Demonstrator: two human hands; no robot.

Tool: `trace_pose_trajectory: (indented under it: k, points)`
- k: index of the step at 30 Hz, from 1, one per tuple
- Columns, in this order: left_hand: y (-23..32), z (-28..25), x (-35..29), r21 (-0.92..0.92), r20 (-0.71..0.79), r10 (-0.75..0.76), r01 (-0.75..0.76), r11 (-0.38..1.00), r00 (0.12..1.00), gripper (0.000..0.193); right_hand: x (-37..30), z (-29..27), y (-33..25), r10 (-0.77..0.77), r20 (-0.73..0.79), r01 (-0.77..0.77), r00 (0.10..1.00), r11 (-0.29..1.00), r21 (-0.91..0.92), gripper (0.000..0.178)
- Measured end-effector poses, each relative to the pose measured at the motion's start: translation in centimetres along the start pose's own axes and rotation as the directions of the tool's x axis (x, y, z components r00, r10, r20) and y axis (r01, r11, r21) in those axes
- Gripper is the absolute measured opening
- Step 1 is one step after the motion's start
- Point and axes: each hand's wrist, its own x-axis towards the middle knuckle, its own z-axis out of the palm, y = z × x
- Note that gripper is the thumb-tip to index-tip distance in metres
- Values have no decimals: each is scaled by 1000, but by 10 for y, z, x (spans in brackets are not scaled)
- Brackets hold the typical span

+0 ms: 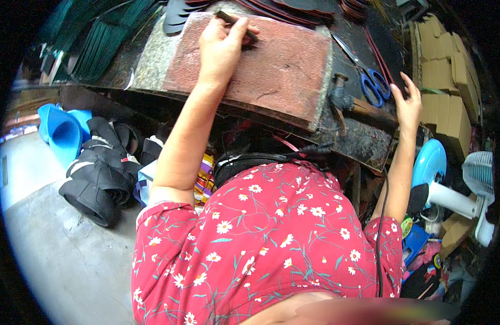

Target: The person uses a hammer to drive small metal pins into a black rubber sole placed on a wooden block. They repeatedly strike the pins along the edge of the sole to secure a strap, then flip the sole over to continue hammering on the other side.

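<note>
My left hand (223, 51) is closed around a short dark rod-shaped tool (226, 18), whose exact kind I cannot make out. It rests over the far left part of a worn reddish slab (285, 70) on the workbench. At the bench's right side my right hand (408, 105) has its fingers apart and holds nothing. Just left of it lie scissors with blue handles (375, 88), blades pointing away from me. Thin dark-red strips (375, 49) lie just beyond my right fingertips. A hammer with a dark metal head (342, 97) lies between the slab and the scissors.
Stacked dark curved pieces (282, 12) line the bench's far side. Dark green strips (106, 46) hang over its left end. Brown cardboard boxes (447, 119) and a white fan (480, 179) stand at right. Black curved pieces (101, 181) lie on the grey floor (41, 238) at left.
</note>
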Motion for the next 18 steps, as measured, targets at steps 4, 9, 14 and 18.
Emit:
trace_pose_trajectory:
  k: [4, 9, 14, 18]
  points:
    - [6, -3, -9, 17, 20, -21, 21, 1000, 1000, 12, -2, -20, -7, 59, -165, -35, 984, 989, 144, 26]
    - [10, 1, -12, 119, -27, -29, 32, 992, 999, 13, 2, -65, -66, 15, -576, 115, 817, 976, 188, 26]
    - [12, -6, -4, -11, -312, 244, -260, 965, 918, 10, 8, -40, -163, -523, -380, 559, 763, 829, -16, 24]
    - [15, -16, -6, -128, -534, 197, -309, 943, 822, 12, 10, 18, -191, -829, 184, 828, 528, 551, 107, 29]
